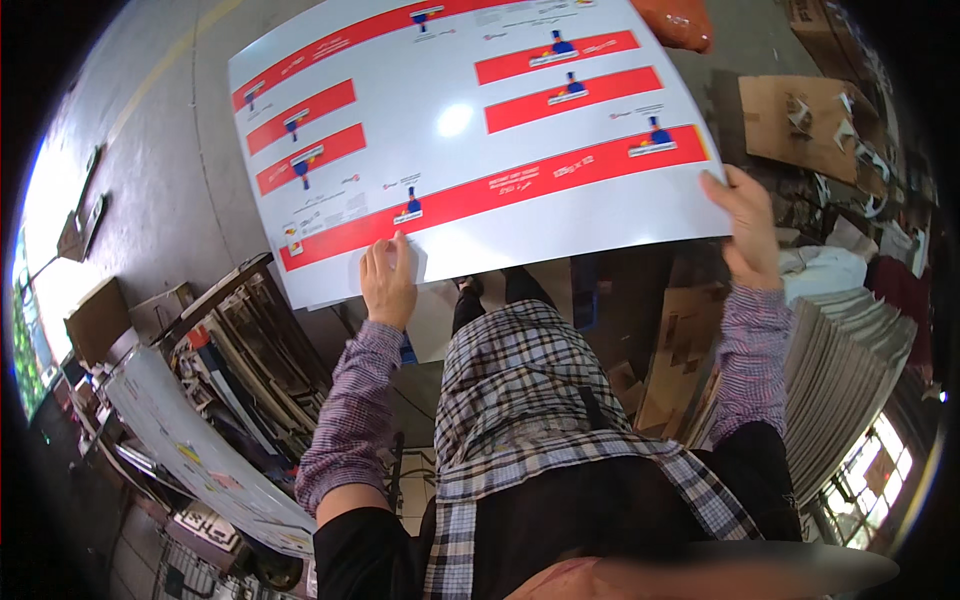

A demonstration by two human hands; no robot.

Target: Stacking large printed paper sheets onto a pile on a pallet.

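“So, what's closest to us?”

“The checked apron (520, 365). Just past it is the big printed sheet (430, 190), white with red stripes, out in front between both hands.”

“Are the fingers holding on?”

“The right hand (750, 232) is. It has closed around the right edge and grips it. The left hand (388, 288) has bent fingers on the near edge, but I can't tell if they pinch it.”

“What could go wrong?”

“The sheet looks shiny, so the left side might slide away if those fingers only rest on it. And it's so wide that a hard squeeze at one edge could make a crease.”

“Anything farther out?”

“Yes. Swinging it left could bump a corner on the standing cardboard pieces (262, 350). Swinging right, it might catch the stack of grey sheets (845, 365).”

“And way over there?”

“A torn brown cardboard piece (775, 118) and an orange-red bag (675, 22). If the far edge dropped, it might get scuffed. I can't see what holds that edge up.”
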